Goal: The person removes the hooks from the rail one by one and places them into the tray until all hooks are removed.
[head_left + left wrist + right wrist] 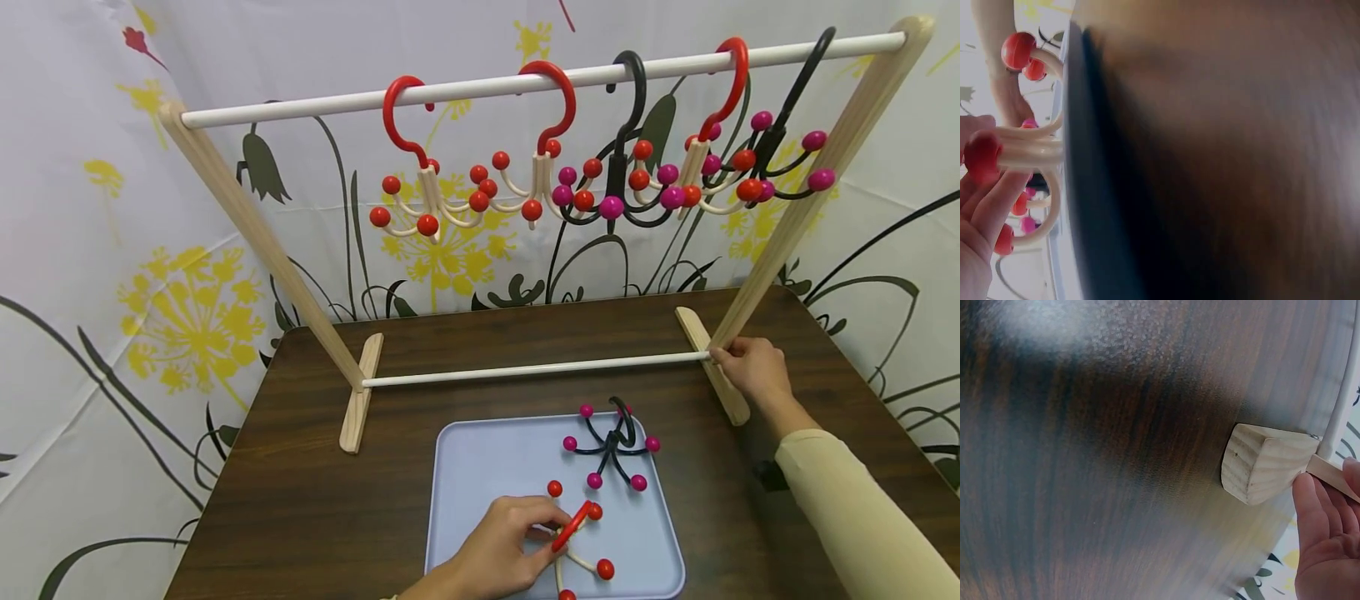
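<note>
In the head view my left hand (506, 546) pinches the red hook of a cream hanger (587, 562) tipped with red balls, low over the tray. Up close in the left wrist view, the cream hanger's (1032, 153) curved arms stand against the tray's edge, fingers around its stem. At the right, my right hand (753, 368) grips the base of the wooden rack's upright post (813, 196), just above its foot (720, 383). The right wrist view shows the thumb and fingers about that post, beside the end of the foot (1263, 462).
A black hanger (613, 450) with magenta balls lies on the pale blue tray (480, 450). Several red-hooked and black hangers (542, 179) hang from the rack's white top rail (480, 87). A lower white rail (540, 369) joins the posts above the dark wooden table (300, 500).
</note>
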Motion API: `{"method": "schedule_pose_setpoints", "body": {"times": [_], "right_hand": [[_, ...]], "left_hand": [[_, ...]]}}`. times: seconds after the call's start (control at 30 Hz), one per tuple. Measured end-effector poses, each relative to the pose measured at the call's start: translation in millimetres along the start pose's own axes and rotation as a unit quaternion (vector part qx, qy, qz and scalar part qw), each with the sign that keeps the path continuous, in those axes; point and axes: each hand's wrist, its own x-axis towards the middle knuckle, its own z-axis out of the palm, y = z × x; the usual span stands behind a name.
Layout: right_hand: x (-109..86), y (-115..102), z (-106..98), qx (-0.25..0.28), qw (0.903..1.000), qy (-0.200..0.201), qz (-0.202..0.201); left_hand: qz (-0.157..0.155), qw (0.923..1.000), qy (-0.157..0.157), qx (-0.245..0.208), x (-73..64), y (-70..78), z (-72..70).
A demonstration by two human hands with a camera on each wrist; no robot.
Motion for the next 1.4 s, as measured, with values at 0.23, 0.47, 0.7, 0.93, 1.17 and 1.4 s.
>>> {"method": "schedule_pose_setpoints", "body": {"times": [0.23, 0.47, 0.7, 0.93, 1.17, 1.4], "right_hand": [[1.2, 1.3, 1.5, -0.002, 1.0, -0.002, 0.004], [2.0, 2.6, 2.4, -0.002, 0.9999, -0.004, 0.011], [0.4, 0.6, 0.4, 0.001, 0.9998, -0.01, 0.016], [0.5, -0.4, -0.3, 0.003, 0.9999, -0.01, 0.012], [1.8, 1.1, 1.1, 0.005, 0.9999, -0.005, 0.012], [2.1, 1.2, 1.3, 0.006, 0.9999, -0.003, 0.01]], "left_hand": [[-0.022, 0.9991, -0.022, -0.028, 9.6, 6.8, 15.1], [-0.041, 0.9989, -0.014, -0.016, 22.2, 9.2, 31.2], [-0.089, 0.993, -0.008, -0.078, 29.2, 15.0, 42.5], [-0.072, 0.9936, -0.025, -0.084, 33.6, 18.5, 50.7], [-0.052, 0.9961, -0.033, -0.064, 43.2, 17.4, 57.1], [-0.015, 0.9998, -0.002, -0.015, 50.3, 12.6, 62.5]]}}
